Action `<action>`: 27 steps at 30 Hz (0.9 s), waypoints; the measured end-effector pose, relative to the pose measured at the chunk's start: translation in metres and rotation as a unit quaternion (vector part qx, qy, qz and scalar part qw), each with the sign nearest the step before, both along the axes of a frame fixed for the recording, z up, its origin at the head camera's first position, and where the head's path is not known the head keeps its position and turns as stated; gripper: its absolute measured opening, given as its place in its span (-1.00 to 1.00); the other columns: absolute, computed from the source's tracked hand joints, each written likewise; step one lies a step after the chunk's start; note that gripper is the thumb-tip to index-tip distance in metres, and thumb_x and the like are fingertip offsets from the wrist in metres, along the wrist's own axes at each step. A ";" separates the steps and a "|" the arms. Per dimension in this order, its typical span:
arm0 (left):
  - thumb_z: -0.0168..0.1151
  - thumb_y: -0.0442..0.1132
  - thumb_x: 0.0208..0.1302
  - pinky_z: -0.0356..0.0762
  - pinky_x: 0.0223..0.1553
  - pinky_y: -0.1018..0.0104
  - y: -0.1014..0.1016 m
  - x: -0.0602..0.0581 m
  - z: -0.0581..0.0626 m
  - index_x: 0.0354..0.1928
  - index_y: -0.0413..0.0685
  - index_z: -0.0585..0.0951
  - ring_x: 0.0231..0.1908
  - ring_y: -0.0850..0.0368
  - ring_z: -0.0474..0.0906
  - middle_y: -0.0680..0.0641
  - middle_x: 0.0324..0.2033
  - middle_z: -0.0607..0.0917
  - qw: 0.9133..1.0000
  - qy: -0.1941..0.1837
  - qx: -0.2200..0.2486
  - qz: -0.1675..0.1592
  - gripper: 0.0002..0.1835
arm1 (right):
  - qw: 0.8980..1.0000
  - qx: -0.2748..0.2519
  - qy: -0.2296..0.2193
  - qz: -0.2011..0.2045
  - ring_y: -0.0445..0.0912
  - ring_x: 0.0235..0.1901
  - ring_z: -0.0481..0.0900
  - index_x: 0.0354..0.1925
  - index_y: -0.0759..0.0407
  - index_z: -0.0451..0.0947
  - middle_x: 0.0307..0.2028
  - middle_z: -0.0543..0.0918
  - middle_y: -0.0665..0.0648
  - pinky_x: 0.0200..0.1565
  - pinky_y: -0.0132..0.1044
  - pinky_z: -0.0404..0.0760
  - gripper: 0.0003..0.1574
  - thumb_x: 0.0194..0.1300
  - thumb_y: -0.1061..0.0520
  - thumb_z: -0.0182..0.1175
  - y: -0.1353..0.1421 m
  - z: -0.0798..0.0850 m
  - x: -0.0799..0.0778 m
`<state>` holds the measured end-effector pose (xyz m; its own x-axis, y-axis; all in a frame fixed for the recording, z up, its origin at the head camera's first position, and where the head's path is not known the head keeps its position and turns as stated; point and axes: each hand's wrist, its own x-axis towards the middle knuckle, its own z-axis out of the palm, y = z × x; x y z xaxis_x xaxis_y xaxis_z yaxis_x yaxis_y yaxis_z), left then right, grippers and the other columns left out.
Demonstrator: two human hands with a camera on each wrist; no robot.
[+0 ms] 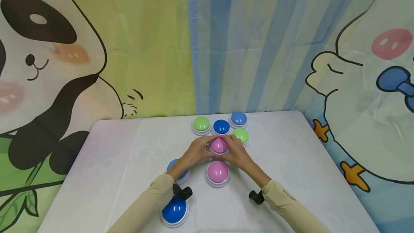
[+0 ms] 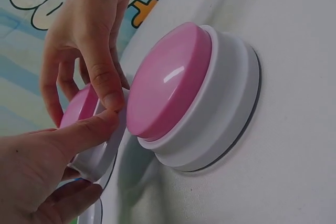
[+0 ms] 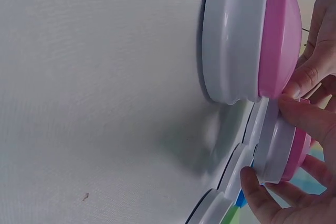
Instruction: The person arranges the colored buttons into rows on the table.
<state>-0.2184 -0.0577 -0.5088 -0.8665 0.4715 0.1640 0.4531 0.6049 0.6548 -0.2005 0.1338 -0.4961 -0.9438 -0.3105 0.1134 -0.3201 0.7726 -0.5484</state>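
Observation:
Both hands hold one round pink push button (image 1: 219, 146) with a white base, the left hand (image 1: 198, 150) on its left side and the right hand (image 1: 237, 152) on its right. In the left wrist view, the two thumbs meet at the near side of its white base, while other fingers reach round the far side. A second pink button (image 2: 168, 82) stands on the table just nearer to the person, untouched. Just beyond the held button are a dark blue button (image 1: 221, 127) and a green button (image 1: 240, 135).
Another green button (image 1: 201, 123) and a light blue one (image 1: 239, 118) stand at the back of the white table (image 1: 278, 161). A light blue button (image 1: 174, 164) is partly hidden by the left forearm, with a large dark blue button (image 1: 174, 209) nearer the front.

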 end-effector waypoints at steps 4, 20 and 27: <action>0.52 -0.10 0.00 0.58 0.13 0.23 -0.001 0.000 0.003 0.35 0.01 0.41 0.17 0.06 0.55 -0.03 0.22 0.58 1.000 -0.008 0.000 -0.001 -0.18 | 1.000 -0.001 -0.007 -0.003 0.05 0.11 0.46 0.32 0.02 0.36 0.12 0.52 0.19 0.03 -0.06 0.64 0.01 -0.07 -0.07 0.55 -0.001 0.004 0.001; 0.52 -0.08 -0.01 0.64 0.02 0.31 -0.003 0.009 0.014 0.34 0.01 0.42 0.15 0.07 0.56 -0.04 0.22 0.58 1.000 -0.005 0.016 0.004 -0.18 | 1.000 -0.002 0.017 0.001 0.07 0.10 0.46 0.31 0.06 0.38 0.11 0.52 0.20 -0.01 -0.08 0.67 -0.01 -0.07 -0.03 0.55 -0.004 0.019 0.013; 0.54 -0.09 -0.05 0.65 0.00 0.34 -0.004 0.014 0.020 0.34 0.08 0.43 0.14 0.08 0.56 -0.04 0.19 0.58 1.000 -0.004 0.021 0.006 -0.17 | 1.000 -0.005 0.022 0.003 0.05 0.08 0.46 0.32 0.05 0.37 0.06 0.53 0.20 -0.04 -0.11 0.68 0.00 -0.07 -0.05 0.54 -0.004 0.026 0.020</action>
